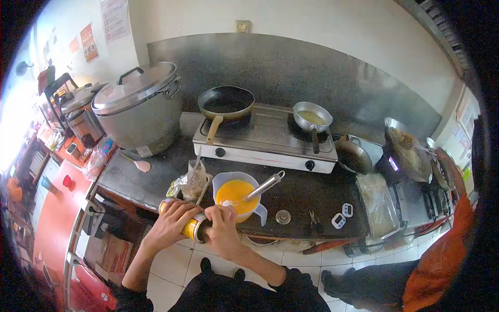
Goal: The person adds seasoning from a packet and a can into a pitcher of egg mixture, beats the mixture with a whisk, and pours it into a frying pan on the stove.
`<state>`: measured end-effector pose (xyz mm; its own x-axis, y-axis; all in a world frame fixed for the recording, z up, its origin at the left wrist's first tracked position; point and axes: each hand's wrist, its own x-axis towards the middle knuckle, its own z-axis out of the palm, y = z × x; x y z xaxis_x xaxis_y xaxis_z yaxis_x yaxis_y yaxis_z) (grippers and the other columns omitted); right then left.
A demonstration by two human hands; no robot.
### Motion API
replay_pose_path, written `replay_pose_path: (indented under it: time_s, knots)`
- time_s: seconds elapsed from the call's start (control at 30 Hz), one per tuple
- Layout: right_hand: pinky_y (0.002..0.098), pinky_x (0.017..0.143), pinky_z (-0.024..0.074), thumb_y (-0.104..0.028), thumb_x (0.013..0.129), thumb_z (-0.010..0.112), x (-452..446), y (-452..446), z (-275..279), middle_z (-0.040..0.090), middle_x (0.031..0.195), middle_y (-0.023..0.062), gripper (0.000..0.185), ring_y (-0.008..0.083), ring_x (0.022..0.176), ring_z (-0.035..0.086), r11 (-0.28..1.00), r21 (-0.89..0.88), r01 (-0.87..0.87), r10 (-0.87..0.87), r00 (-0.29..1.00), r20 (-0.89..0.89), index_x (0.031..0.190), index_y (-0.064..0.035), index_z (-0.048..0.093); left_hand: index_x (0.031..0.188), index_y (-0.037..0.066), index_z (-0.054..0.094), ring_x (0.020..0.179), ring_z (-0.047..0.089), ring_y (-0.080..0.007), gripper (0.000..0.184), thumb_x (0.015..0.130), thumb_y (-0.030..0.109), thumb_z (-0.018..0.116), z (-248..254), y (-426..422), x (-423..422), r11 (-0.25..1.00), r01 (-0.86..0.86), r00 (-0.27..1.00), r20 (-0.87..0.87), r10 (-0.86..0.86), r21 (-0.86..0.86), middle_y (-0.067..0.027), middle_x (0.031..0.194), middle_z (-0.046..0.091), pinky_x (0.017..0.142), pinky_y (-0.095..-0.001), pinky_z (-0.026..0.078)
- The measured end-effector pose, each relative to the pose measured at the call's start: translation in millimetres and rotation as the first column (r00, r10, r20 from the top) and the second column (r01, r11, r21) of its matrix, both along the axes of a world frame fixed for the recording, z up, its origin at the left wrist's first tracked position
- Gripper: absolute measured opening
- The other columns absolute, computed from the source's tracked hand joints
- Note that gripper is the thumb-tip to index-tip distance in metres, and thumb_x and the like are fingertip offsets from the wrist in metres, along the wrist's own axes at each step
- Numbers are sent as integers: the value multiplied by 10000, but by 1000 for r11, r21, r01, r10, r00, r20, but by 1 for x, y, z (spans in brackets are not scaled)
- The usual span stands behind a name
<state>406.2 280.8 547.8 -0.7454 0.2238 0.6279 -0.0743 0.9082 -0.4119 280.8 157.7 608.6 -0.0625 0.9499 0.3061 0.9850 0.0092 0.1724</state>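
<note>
My left hand is wrapped around a yellow can, which lies tilted in front of the counter with its end toward my right hand. My right hand is closed beside the can's end, at the near rim of a clear plastic pitcher. A small white bit shows at its fingertips, but what they grip is hidden. Yellow liquid fills part of the pitcher, and a metal whisk leans in it. Left of the pitcher stands an open plastic bag of brownish contents.
A two-burner stove carries a frying pan and a small saucepan. Big pot at left. A round metal lid, scissors and two timers lie nearer. Another person's orange sleeve is at right.
</note>
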Motion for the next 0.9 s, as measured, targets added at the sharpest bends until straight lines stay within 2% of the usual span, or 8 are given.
replay_pose_path:
  time_s: [0.1, 0.2, 0.37, 0.53, 0.67, 0.77, 0.8, 0.9]
  knots:
    - [450, 842, 273, -143, 572, 720, 11, 4, 20, 381, 965, 82, 157, 274, 941, 392, 997, -34, -67, 69, 995, 70, 679, -44, 663, 1208, 75, 455, 1113, 460, -295, 732, 546, 167, 753, -8, 4, -3, 999, -21, 1000, 17, 20, 33, -91, 1167, 514, 977, -431, 342]
    - [415, 815, 292, -186, 622, 743, 7, 8, 5, 369, 940, 78, 130, 263, 931, 384, 965, -253, 61, -50, 997, 53, 676, -80, 690, 1206, 75, 451, 1108, 461, -306, 778, 503, 155, 774, -21, 7, -8, 994, -19, 997, 78, 11, 109, -106, 1163, 514, 967, -434, 347]
    - [365, 793, 314, -276, 646, 776, 14, 22, 5, 365, 899, 74, 192, 238, 915, 385, 912, -383, 144, -165, 986, -23, 731, -111, 727, 1199, 64, 441, 1115, 449, -327, 784, 505, 116, 803, -62, 15, -6, 949, -168, 924, 377, 57, 267, -127, 1176, 502, 959, -419, 358]
    - [321, 804, 325, -271, 671, 775, 24, 48, 5, 366, 884, 39, 221, 208, 913, 382, 858, -484, 173, -187, 982, 21, 767, -78, 728, 1235, 58, 390, 1136, 428, -327, 832, 523, 117, 818, -101, 27, -6, 921, -290, 751, 658, 51, 261, -132, 1204, 472, 964, -412, 360]
    - [303, 786, 317, -244, 663, 784, 33, 69, -3, 371, 863, 21, 241, 176, 881, 388, 817, -546, 187, -213, 977, 16, 781, -45, 716, 1251, 53, 375, 1144, 422, -333, 829, 546, 110, 808, -98, 38, -4, 907, -380, 697, 700, 154, 179, -140, 1204, 462, 967, -414, 355]
    - [303, 774, 312, -227, 668, 781, 45, 77, 0, 353, 837, 21, 223, 172, 852, 381, 761, -584, 284, -329, 944, 31, 763, -39, 708, 1259, 49, 369, 1142, 424, -337, 825, 557, 104, 800, -105, 40, -9, 888, -430, 681, 704, 200, 164, -141, 1199, 460, 969, -416, 350]
    - [336, 757, 300, -205, 668, 778, 46, 78, -7, 326, 812, 15, 195, 172, 820, 369, 773, -568, 282, -377, 924, -54, 771, -55, 710, 1262, 48, 367, 1142, 424, -337, 825, 560, 101, 797, -109, 38, -13, 885, -435, 671, 715, 195, 166, -140, 1196, 461, 970, -417, 349]
    - [364, 741, 282, -193, 656, 778, 48, 67, -20, 306, 792, 5, 165, 173, 807, 360, 824, -127, 552, -566, 811, -147, 778, -100, 719, 1258, 46, 371, 1139, 427, -336, 808, 565, 94, 784, -113, 33, -19, 879, -442, 678, 708, 198, 178, -144, 1185, 465, 971, -415, 347]
